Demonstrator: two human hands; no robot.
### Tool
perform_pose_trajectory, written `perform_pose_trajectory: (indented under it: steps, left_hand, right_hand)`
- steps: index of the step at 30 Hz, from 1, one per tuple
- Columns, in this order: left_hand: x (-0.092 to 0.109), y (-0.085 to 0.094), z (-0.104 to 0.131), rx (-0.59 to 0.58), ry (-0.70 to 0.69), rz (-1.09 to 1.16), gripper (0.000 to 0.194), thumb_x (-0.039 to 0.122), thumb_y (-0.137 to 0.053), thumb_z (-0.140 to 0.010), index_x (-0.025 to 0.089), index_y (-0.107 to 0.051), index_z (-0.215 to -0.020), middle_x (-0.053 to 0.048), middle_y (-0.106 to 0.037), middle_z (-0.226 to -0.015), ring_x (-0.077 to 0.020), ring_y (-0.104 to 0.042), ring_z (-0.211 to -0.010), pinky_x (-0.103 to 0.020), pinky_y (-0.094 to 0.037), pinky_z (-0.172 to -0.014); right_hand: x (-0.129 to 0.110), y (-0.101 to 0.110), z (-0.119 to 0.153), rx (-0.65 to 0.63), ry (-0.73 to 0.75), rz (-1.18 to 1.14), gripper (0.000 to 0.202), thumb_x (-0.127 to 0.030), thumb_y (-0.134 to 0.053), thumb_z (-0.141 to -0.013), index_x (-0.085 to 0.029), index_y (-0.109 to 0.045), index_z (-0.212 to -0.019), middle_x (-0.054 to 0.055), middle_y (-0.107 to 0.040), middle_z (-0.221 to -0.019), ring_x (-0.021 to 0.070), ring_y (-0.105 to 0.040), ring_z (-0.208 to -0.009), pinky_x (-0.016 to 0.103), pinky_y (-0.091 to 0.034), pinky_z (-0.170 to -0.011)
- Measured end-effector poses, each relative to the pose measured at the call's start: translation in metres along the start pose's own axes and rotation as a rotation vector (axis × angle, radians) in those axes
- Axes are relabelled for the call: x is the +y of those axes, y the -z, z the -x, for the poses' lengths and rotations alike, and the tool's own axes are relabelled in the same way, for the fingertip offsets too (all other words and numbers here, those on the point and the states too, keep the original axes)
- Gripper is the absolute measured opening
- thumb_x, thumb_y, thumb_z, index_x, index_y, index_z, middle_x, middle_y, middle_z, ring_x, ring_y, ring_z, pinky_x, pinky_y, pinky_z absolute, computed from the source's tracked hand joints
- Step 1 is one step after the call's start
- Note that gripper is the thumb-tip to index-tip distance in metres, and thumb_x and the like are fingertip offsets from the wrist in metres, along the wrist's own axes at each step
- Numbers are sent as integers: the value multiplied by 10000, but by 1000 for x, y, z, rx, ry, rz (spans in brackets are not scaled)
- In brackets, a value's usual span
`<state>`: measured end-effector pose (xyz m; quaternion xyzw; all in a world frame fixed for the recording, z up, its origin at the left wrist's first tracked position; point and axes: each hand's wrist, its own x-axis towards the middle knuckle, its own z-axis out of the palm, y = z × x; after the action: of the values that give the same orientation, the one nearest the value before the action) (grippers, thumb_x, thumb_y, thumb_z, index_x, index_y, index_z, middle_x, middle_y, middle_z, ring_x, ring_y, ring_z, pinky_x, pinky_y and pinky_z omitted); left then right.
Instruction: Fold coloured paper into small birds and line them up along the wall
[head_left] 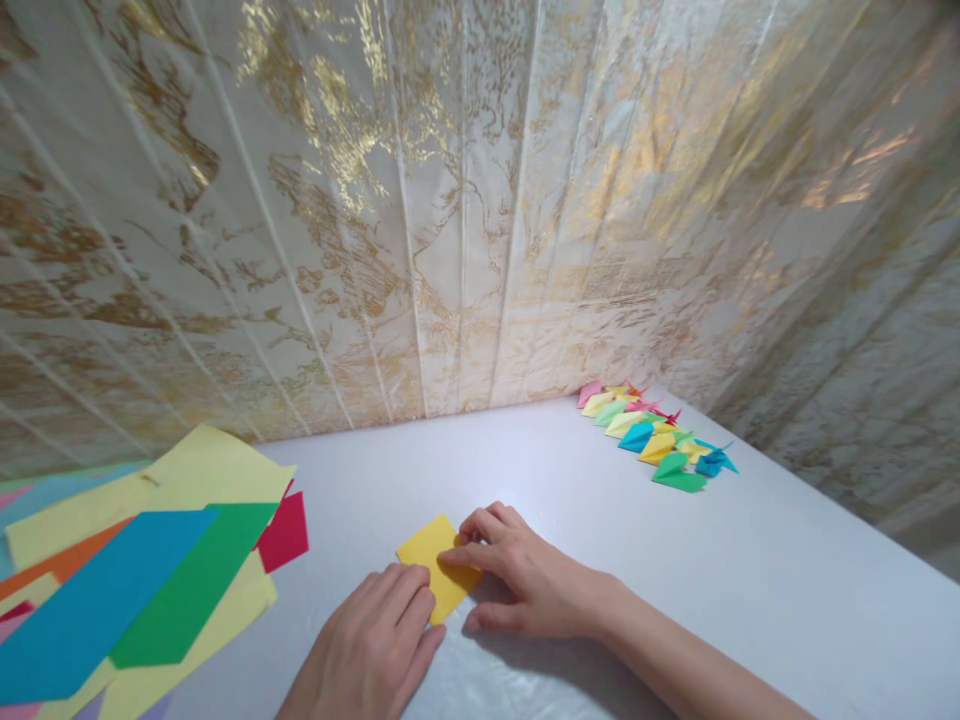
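A small yellow square of folded paper (436, 555) lies on the white tabletop in front of me, turned so that one corner points away. My left hand (382, 625) covers its lower left edge, fingers bent and close together, pinning the paper. From the right, my right hand (517, 575) rests over the paper's right corner. Its index fingertip touches the middle of the sheet, while the thumb stands apart on the table below. The right corner is partly hidden under those fingers.
Loose coloured paper sheets are heaped at the left, a blue sheet (105, 610) and a green sheet (199, 580) on top. Folded paper pieces (675, 472), some like cranes, stand in rows at the back right. A gold-patterned curtain (450, 250) hangs behind the table (787, 590).
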<state>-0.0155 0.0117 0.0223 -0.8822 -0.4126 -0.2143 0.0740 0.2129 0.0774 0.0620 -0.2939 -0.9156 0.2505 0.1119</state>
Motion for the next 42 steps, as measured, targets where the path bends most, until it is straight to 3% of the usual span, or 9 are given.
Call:
perform_pose_trajectory:
  steps: [7,13,16,20,23,29,35,42]
  left_hand:
    - [3,3,-2,20,56,88,233,69,-410,-968,206,-588,-905,-31,-667,-901,-200,-645,-789,-345,-531,-725]
    - [-7,7,-3,28,134,212,245,94,-416,-973,204,-632,-941,-30,-693,-938,-175,-667,-822,-319,-564,-768]
    - [-18,12,3,22,115,153,253,104,-454,-950,223,-667,-1015,-50,-706,-1058,-197,-675,-958,-336,-576,-843]
    - [-26,17,13,-4,87,2,365,113,-520,-893,268,-650,-1197,-65,-682,-1237,-246,-655,-1104,-395,-588,-896]
    - [-26,19,15,-26,84,-56,415,120,-543,-871,278,-642,-1242,-77,-677,-1245,-265,-661,-1102,-414,-605,-872]
    - [-25,18,17,-20,117,-72,383,138,-560,-862,285,-652,-1203,-65,-683,-1217,-246,-677,-1062,-372,-602,-857]
    - [-26,8,28,98,78,-102,342,240,-550,-905,244,-611,-1242,-51,-706,-1205,-217,-665,-1071,-297,-548,-906]
    - [-26,6,32,81,74,-167,387,250,-516,-935,295,-613,-1307,-76,-653,-1312,-243,-642,-1128,-331,-551,-895]
  right_hand:
    - [0,-2,-2,9,0,-25,517,-323,-813,-807,-258,-653,-1295,81,-588,-1186,258,-502,-1106,411,-408,-1014]
    - [11,-18,-16,133,117,19,104,-204,-651,-950,-226,-741,-997,58,-686,-1043,195,-580,-964,325,-439,-899]
    - [13,-19,-25,143,111,-1,89,-182,-629,-959,-192,-706,-915,40,-702,-930,174,-586,-870,289,-445,-840]
    - [6,-13,-40,98,-100,-7,86,-158,-650,-930,-188,-693,-862,7,-679,-791,159,-596,-807,231,-431,-727]
    - [-1,-12,-53,105,-210,16,81,-128,-653,-902,-177,-716,-885,22,-704,-840,154,-621,-778,224,-407,-679]
    - [-6,-10,-68,70,-272,24,132,-144,-658,-870,-213,-754,-929,16,-756,-910,152,-664,-772,217,-405,-662]
    - [-4,-10,-74,52,-317,27,155,-166,-633,-866,-213,-759,-942,28,-769,-890,166,-669,-770,224,-403,-655]
    - [-4,-10,-77,28,-339,23,148,-185,-643,-864,-225,-766,-936,25,-775,-900,168,-677,-785,226,-411,-667]
